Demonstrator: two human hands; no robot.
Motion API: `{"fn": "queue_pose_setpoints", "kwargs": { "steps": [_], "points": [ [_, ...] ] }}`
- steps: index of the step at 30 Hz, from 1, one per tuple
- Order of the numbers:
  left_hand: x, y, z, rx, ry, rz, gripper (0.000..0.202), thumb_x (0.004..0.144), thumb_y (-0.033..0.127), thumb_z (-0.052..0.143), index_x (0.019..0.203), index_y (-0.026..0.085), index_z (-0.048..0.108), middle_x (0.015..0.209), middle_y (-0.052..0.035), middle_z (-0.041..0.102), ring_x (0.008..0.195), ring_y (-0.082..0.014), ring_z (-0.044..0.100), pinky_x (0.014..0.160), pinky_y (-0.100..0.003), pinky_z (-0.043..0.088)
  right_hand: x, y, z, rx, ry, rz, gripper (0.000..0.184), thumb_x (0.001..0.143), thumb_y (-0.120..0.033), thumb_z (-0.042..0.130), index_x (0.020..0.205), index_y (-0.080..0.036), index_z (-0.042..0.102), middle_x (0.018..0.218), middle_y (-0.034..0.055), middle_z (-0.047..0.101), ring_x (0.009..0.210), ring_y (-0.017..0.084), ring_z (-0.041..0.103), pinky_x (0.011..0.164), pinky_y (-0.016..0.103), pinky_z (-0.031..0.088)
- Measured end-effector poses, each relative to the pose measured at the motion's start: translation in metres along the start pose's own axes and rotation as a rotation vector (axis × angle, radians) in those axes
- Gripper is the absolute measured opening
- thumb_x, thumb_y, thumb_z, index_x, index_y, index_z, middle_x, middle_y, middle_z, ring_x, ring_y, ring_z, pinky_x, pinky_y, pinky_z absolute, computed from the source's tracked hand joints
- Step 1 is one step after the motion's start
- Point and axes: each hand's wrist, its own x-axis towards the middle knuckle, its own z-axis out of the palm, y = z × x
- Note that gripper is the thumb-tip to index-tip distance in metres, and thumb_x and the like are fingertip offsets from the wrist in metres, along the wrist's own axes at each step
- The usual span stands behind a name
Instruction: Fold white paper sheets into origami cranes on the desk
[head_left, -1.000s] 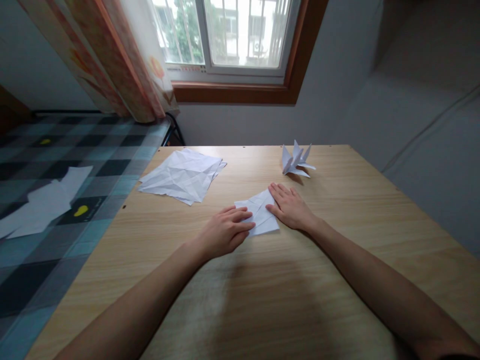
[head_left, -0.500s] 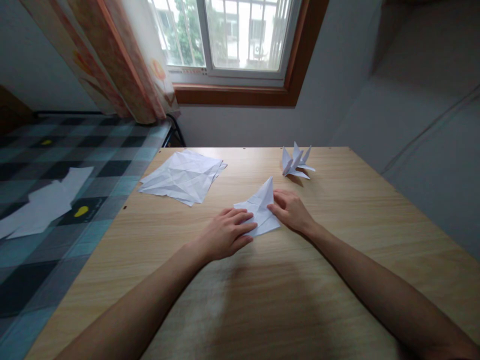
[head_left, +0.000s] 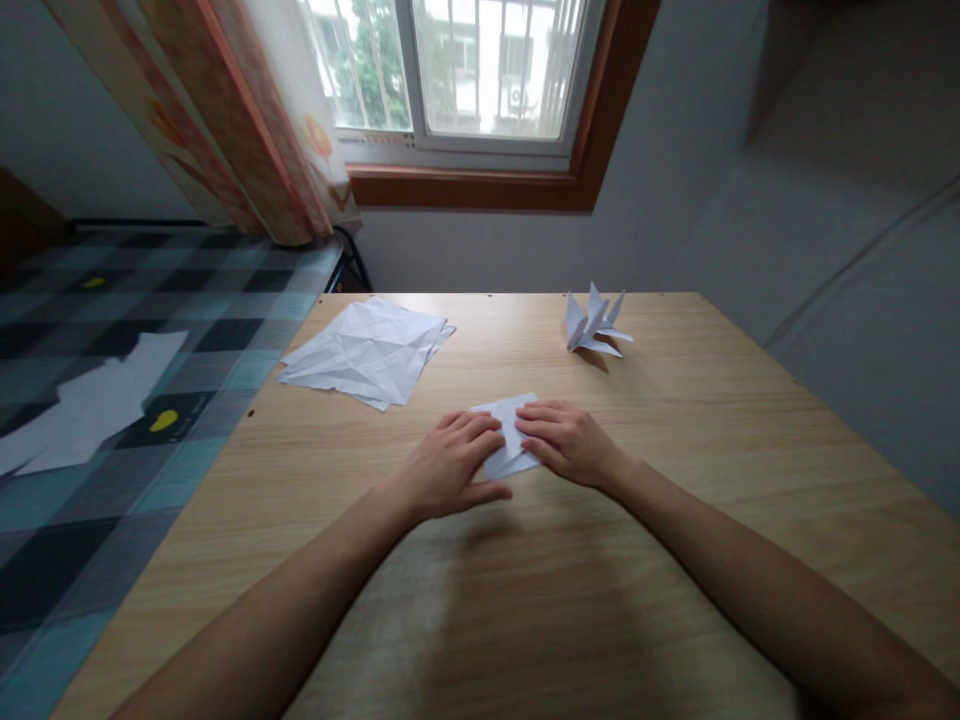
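Observation:
A small folded white paper (head_left: 508,425) lies flat on the wooden table (head_left: 675,500), mostly covered by my hands. My left hand (head_left: 450,465) rests on its left part, fingers stretched out and pressing down. My right hand (head_left: 566,442) lies over its right part, fingers extended flat toward the left. The fingertips of both hands nearly meet over the paper. Only the paper's far corner and a strip between the hands show.
A finished folded paper figure (head_left: 594,322) stands at the table's far right. A stack of creased white sheets (head_left: 365,351) lies at the far left. Left of the table is a checkered bed cover (head_left: 112,300) with loose white papers (head_left: 90,400). A curtain and window are behind.
My right hand lifted the paper's right flap, folded it over to the left, and now presses it flat. My left hand stayed on the paper.

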Motion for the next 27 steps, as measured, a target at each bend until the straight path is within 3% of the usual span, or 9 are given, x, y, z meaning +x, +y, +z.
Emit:
{"fn": "queue_pose_setpoints", "kwargs": {
  "steps": [4, 7, 10, 16, 23, 27],
  "points": [
    [0.001, 0.002, -0.002, 0.025, -0.017, -0.014, 0.025, 0.093, 0.042, 0.056, 0.101, 0.021, 0.065, 0.123, -0.0106, 0.066, 0.12, -0.0282, 0.058, 0.103, -0.046, 0.043, 0.001, -0.003, 0.001, 0.017, 0.026, -0.01, 0.018, 0.095, -0.023, 0.056, 0.097, -0.019, 0.074, 0.104, 0.0107, 0.075, 0.096, 0.022, 0.069, 0.089, 0.041, 0.054],
    [0.0, 0.002, -0.001, 0.027, -0.004, -0.024, 0.02, 0.091, 0.036, 0.058, 0.101, 0.021, 0.065, 0.123, -0.0094, 0.066, 0.121, -0.0275, 0.057, 0.103, -0.045, 0.044, 0.0, 0.0, 0.003, 0.019, -0.002, 0.018, 0.022, 0.094, -0.022, 0.057, 0.109, -0.019, 0.072, 0.116, 0.0118, 0.073, 0.108, 0.024, 0.066, 0.094, 0.044, 0.052],
    [0.0, 0.0, -0.001, 0.034, -0.003, -0.021, 0.018, 0.093, 0.034, 0.056, 0.101, 0.022, 0.066, 0.123, -0.0082, 0.066, 0.121, -0.0268, 0.057, 0.102, -0.044, 0.044, -0.002, 0.009, 0.003, 0.001, -0.016, 0.105, 0.025, 0.093, -0.021, 0.057, 0.113, -0.021, 0.073, 0.123, 0.0107, 0.071, 0.119, 0.026, 0.062, 0.101, 0.047, 0.049],
    [0.0, -0.001, 0.001, 0.04, 0.029, -0.033, 0.018, 0.097, 0.03, 0.051, 0.101, 0.022, 0.067, 0.12, -0.0046, 0.069, 0.119, -0.0237, 0.058, 0.101, -0.041, 0.043, -0.004, 0.026, -0.003, -0.015, 0.038, 0.338, 0.023, 0.091, -0.022, 0.058, 0.106, -0.019, 0.074, 0.119, 0.0121, 0.072, 0.114, 0.028, 0.063, 0.1, 0.05, 0.048],
    [0.001, 0.002, -0.001, 0.117, 0.045, -0.07, 0.02, 0.098, 0.027, 0.047, 0.101, 0.021, 0.066, 0.117, -0.0052, 0.071, 0.114, -0.0242, 0.061, 0.097, -0.042, 0.043, 0.001, 0.016, -0.001, 0.444, 0.2, 0.568, 0.04, 0.077, -0.022, 0.065, 0.116, -0.016, 0.065, 0.104, 0.0102, 0.073, 0.092, 0.022, 0.067, 0.084, 0.04, 0.055],
    [0.002, 0.004, -0.004, 0.11, 0.012, -0.086, 0.03, 0.091, 0.046, 0.058, 0.104, 0.019, 0.064, 0.124, -0.0097, 0.068, 0.118, -0.0294, 0.059, 0.098, -0.045, 0.042, 0.004, 0.013, 0.001, 0.799, 0.254, 0.695, 0.042, 0.07, -0.028, 0.07, 0.11, -0.017, 0.062, 0.085, 0.0031, 0.068, 0.072, 0.016, 0.065, 0.064, 0.03, 0.054]
  ]
}}
